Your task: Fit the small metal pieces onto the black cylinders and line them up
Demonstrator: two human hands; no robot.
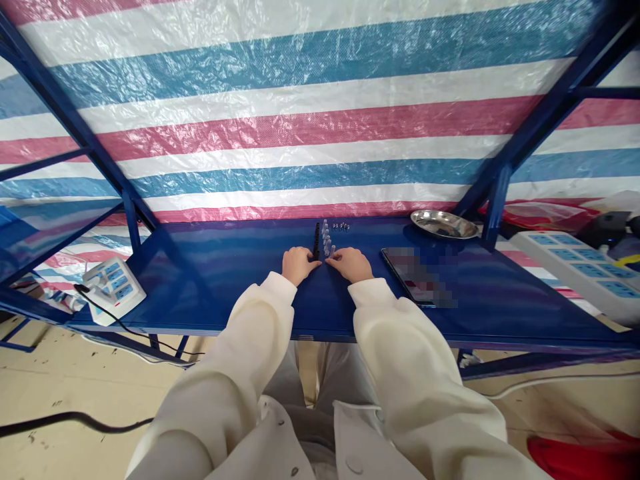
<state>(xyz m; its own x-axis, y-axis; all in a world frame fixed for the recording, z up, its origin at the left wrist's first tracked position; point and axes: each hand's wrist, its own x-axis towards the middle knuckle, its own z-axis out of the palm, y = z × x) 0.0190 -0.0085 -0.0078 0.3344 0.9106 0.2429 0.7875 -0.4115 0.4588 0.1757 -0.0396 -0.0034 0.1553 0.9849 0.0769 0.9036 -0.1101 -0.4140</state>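
On the blue table, a row of small black pieces [317, 239] runs away from me. Just to its right is a line of small clear plastic pieces [326, 235], and several tiny shiny pieces [341, 227] lie beyond them. My left hand [300, 265] is closed at the near end of the black row, thumb and fingertips around a small black piece. Opposite it, my right hand [353, 265] is pinched at the near end of the clear line, its fingertips on a small clear piece [333, 249]. The fingers partly hide both pieces.
A phone [407, 277] lies right of my right hand on the blue table [225, 267]. Behind it sits a round metal dish [444, 225]. Power strips stand at the left [114, 288] and right [583, 270]. Striped plastic sheeting [320, 127] hangs behind the table.
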